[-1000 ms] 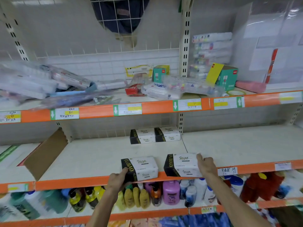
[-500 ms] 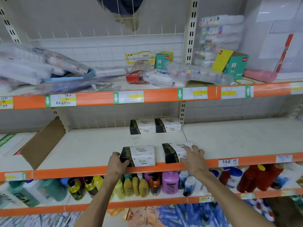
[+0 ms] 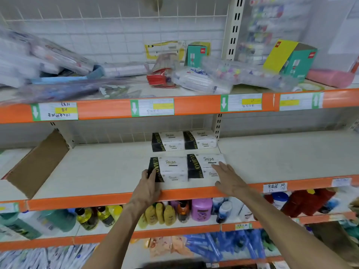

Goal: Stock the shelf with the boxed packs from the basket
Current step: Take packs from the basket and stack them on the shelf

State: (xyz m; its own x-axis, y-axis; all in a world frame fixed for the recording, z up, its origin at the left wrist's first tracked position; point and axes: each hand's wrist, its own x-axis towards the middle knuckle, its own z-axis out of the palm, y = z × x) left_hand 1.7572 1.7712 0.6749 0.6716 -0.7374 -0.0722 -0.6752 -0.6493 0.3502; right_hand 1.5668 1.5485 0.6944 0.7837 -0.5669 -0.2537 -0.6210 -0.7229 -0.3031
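Note:
Two white-and-black boxed packs lie side by side on the middle shelf point(image 3: 108, 175). My left hand point(image 3: 148, 186) touches the black left end of the left front pack point(image 3: 171, 168), fingers against its side. My right hand point(image 3: 228, 178) rests flat with straight fingers on the right front pack point(image 3: 204, 165), covering its right front corner. Two more of the same packs point(image 3: 183, 140) stand behind them at the shelf's back. The basket is out of view.
A brown cardboard divider point(image 3: 37, 164) leans at the left of the middle shelf. The shelf's right half point(image 3: 281, 156) is bare. Cluttered stationery and green boxes point(image 3: 291, 59) fill the shelf above; bottles point(image 3: 201, 209) line the shelf below.
Both front packs have slid back from the shelf's orange lip toward the rear pair. My hands followed them inward, and the right hand now lies flatter on its pack.

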